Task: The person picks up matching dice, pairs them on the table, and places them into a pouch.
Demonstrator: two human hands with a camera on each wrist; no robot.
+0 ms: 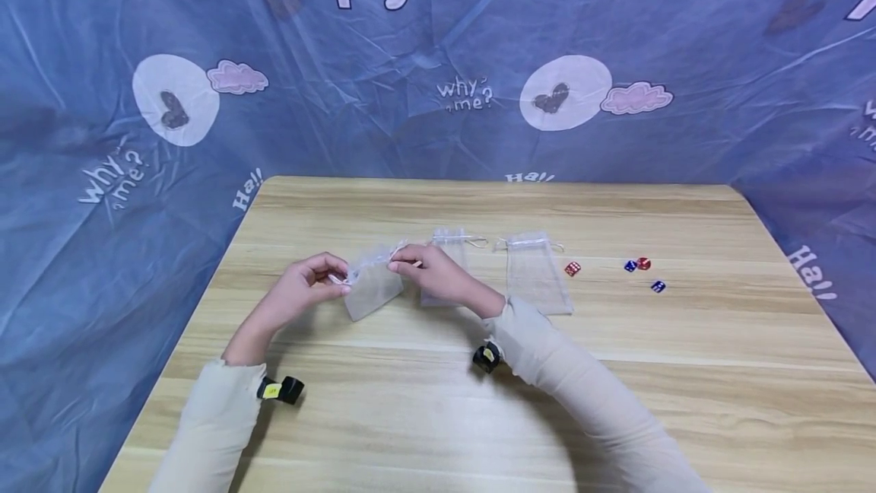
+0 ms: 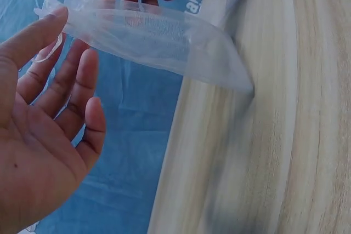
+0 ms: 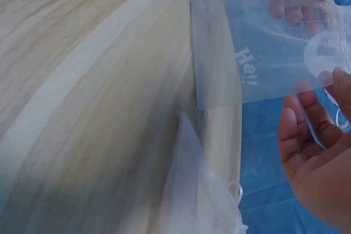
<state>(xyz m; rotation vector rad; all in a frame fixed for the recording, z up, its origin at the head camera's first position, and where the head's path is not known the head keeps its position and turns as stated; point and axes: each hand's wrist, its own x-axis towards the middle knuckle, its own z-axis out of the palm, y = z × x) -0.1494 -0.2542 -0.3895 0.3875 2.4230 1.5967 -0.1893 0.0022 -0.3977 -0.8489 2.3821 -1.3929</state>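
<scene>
Between both hands hangs a sheer white drawstring pouch (image 1: pixel 372 291), its gathered mouth up and its lower edge close to the table. My left hand (image 1: pixel 311 284) pinches one side of the mouth between thumb and forefinger, the other fingers loosely bent in the left wrist view. At the opposite side my right hand (image 1: pixel 434 272) pinches the mouth near the drawstring. The pouch (image 3: pixel 258 53) looks flat and see-through, with nothing visible inside. A second pouch (image 1: pixel 438 300) lies partly hidden beneath my right hand, and a third pouch (image 1: pixel 537 276) lies flat to its right.
Right of the pouches lie a red die (image 1: pixel 572 269), a blue die (image 1: pixel 630 266) against another red die (image 1: pixel 644 263), and a further blue die (image 1: pixel 658 287). The wooden table (image 1: pixel 383 417) ends at a printed blue cloth (image 1: pixel 424 59) behind and at the sides.
</scene>
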